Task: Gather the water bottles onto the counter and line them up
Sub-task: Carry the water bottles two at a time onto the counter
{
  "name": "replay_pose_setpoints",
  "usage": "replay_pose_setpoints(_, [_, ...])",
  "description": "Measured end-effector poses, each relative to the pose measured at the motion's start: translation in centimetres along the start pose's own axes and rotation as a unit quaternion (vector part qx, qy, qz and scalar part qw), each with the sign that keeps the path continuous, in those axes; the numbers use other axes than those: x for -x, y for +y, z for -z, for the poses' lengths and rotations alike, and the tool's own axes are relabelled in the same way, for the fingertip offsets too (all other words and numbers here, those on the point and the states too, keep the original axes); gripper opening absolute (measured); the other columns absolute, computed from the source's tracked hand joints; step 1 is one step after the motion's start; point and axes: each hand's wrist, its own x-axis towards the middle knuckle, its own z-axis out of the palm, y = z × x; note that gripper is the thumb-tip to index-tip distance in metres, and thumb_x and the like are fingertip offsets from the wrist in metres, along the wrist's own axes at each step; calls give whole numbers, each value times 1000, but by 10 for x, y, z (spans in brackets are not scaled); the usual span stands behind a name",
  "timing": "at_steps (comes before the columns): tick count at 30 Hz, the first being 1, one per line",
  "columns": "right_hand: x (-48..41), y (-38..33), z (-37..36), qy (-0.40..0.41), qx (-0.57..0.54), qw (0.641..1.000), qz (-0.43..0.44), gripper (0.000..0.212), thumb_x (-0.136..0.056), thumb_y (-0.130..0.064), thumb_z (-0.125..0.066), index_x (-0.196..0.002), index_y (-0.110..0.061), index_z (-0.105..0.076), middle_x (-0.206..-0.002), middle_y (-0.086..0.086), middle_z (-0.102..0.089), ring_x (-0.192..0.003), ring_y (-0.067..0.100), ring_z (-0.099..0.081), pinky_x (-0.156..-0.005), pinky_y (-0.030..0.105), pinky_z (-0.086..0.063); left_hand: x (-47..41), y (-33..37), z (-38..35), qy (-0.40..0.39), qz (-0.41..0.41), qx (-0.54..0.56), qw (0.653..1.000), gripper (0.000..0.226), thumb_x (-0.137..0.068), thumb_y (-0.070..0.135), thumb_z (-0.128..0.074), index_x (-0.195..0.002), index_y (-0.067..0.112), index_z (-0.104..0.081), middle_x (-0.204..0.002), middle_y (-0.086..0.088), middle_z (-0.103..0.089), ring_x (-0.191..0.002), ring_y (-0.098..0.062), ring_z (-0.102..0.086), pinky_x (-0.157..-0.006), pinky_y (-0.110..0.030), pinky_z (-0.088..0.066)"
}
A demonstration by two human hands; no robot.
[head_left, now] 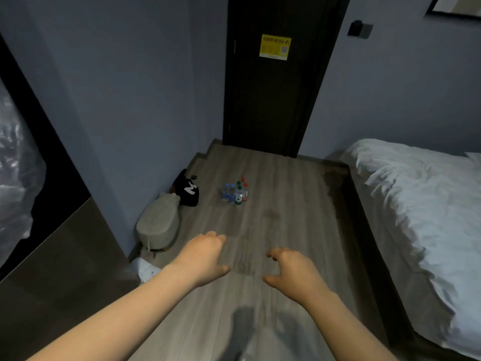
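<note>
Left hand [205,252] and right hand [291,269] empty, fingers loosely curled. Clustered small clear plastic water bottles [235,192] on wood floor [286,204]: probably full, weighty, smooth; take each mid-body.

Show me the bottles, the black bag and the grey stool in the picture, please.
bottles [238,196]: head view, label of the front green-capped bottle on the floor.
black bag [184,198]: head view, its front, beside the white letter.
grey stool [158,221]: head view, its rounded top.
</note>
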Motion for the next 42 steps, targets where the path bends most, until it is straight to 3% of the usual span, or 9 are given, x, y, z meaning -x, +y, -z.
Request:
replay_pose_setpoints(20, [-312,103,90,-18,-12,1000,23,56,-86,-46,-61,-136,-24,-47,-135,-3,-54,-123,14,-51,-99,25,-41,-315,-30,59,-25,35,29,999,53,-85,41,-61,-128,13,-49,-127,-9,-51,-117,-26,-50,-93,-28,-39])
replay_pose_setpoints(28, [-450,114,113,-21,-1,1000,15,55,-85,-48,-63,-134,-26,-49,-130,-3,-56,-115,15,-57,-94,32,-50,-448,-84,79,-38,35,32,998,56,-85,43,-61,-131,13,-49,-130,-7,-51,-117,-24,-51,-96,-31,-43])
replay_pose_setpoints(42, [-646,145,151,-56,-20,998,-14,52,-87,-46,-63,-133,-27,-48,-126,-4,-58,-109,11,-58,-92,26,-50,-652,-145,115,-82,25,50,995,55,-84,46,-63,-129,19,-50,-130,-4,-52,-115,-21,-54,-92,-28,-43])
